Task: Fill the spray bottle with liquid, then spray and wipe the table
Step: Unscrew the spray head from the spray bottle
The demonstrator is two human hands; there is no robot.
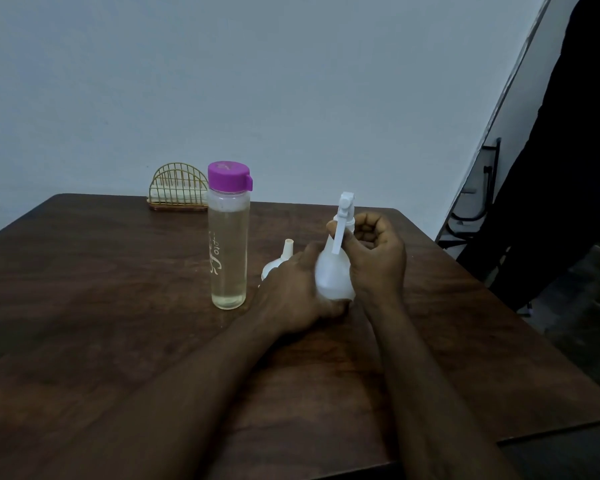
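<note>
Left hand [293, 292] grips the spray bottle [333, 271] body steady; right hand [374, 251] clasps its spray head [345, 209], evidently to unscrew it for filling.

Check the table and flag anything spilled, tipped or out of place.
Nothing stands out. The tall bottle stands upright, capped, on a dry-looking table. Both hands hold the spray bottle upright. The white funnel behind the left hand is mostly hidden.
</note>
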